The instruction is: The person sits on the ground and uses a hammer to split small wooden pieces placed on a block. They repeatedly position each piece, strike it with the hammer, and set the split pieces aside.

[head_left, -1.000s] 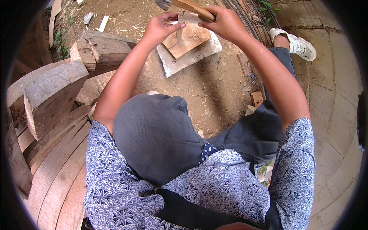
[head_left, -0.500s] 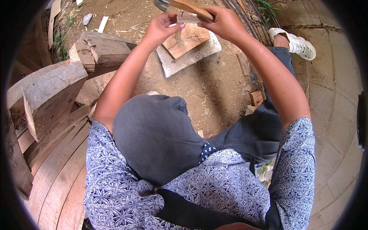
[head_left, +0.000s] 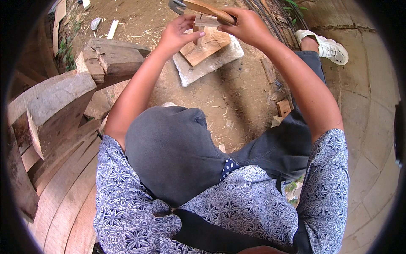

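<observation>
Illumination moderately bright and diffuse, daylight in appearance; soft dark shadow band on the brown packed-earth ground; upper-left margin dim; long pale-brown wooden planks well lit, bowed by lens distortion; rim vignetted to black; blue-and-white floral-patterned shirt clearly resolved.

shirt: white and dark blue, dense star-flower print with scrollwork; sleeves short, loose, same print; broad black strap slanting over the shirt front; navy scrap of cloth with small white marks at the shirt's edge; trousers charcoal grey, plain, seam visible along the right thigh; right shoe off-white, chunky, with openings in the upper.
</observation>
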A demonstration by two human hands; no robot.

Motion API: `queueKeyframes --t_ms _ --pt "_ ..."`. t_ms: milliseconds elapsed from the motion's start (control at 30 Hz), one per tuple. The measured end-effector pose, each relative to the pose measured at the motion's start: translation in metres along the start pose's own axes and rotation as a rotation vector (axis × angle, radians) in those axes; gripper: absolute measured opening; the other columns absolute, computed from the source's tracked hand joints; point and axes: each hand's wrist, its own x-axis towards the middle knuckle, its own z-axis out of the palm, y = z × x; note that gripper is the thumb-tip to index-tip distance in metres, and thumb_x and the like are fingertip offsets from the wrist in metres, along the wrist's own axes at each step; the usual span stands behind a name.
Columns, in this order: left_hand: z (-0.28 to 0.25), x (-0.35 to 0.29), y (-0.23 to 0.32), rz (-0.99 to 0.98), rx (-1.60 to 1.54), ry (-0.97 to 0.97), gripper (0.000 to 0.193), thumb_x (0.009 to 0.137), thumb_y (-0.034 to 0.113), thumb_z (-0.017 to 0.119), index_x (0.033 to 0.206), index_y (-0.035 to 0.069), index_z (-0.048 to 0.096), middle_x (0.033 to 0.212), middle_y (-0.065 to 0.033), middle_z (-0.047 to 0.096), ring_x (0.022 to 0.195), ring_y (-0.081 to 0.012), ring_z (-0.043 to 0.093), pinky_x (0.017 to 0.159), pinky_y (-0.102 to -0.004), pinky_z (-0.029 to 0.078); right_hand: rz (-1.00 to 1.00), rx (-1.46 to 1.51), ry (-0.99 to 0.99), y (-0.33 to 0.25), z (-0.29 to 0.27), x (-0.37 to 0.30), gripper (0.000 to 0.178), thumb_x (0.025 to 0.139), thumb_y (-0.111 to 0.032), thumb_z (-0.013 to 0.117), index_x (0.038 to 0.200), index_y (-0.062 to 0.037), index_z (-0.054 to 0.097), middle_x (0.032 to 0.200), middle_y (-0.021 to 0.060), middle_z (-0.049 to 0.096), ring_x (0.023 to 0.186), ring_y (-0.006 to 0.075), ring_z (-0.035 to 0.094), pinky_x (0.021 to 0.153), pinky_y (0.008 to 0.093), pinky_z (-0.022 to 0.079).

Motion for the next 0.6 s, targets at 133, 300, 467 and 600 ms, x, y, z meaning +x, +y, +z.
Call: queueKeyframes --t_ms 133,300,467,600 --pt "0.000 0.001 -0.005 -0.051 -0.010 -0.036 0.056 0.083 0.012 0.082 0.131 -0.003 0.056 0.120 -0.0124 0.067 0.112 -0.0189 0.064 0.100 -0.0306 0.050 0.011 0.011 -0.044 -0.005 0.000 0.002 0.041 0.081 -0.024 0.083 0.118 -0.0093 0.071 0.098 0.0135 0.074 0.085 0.0259 0.072 0.078 0.0366 0.055" --pt "0.006 -0.003 0.004 -0.008 -0.202 -0.034 0.052 0.086 0.009 0.079 0.131 0.000 0.056 0.118 -0.0129 0.068 0.108 -0.0168 0.065 0.094 -0.0282 0.053 -0.002 0.043 -0.028 0.005 0.002 0.002 0.044 0.081 -0.025 0.083 0.120 -0.0088 0.070 0.100 0.0133 0.074 0.085 0.0256 0.071 0.078 0.0364 0.055" --pt "0.003 -0.007 0.013 -0.156 -0.299 -0.070 0.049 0.093 0.008 0.071 0.136 -0.003 0.049 0.127 -0.0165 0.063 0.116 -0.0220 0.063 0.093 -0.0368 0.056 -0.018 -0.009 -0.038 0.003 -0.001 0.001 0.045 0.082 -0.025 0.083 0.122 -0.0088 0.069 0.100 0.0134 0.074 0.085 0.0251 0.071 0.078 0.0365 0.055" --pt "0.002 -0.010 0.012 -0.171 -0.389 -0.036 0.046 0.097 0.008 0.066 0.137 -0.006 0.046 0.128 -0.0186 0.061 0.115 -0.0245 0.063 0.095 -0.0406 0.059 -0.039 -0.003 -0.065 -0.004 -0.003 0.001 0.044 0.082 -0.025 0.083 0.120 -0.0080 0.070 0.099 0.0139 0.074 0.085 0.0266 0.071 0.078 0.0376 0.055"
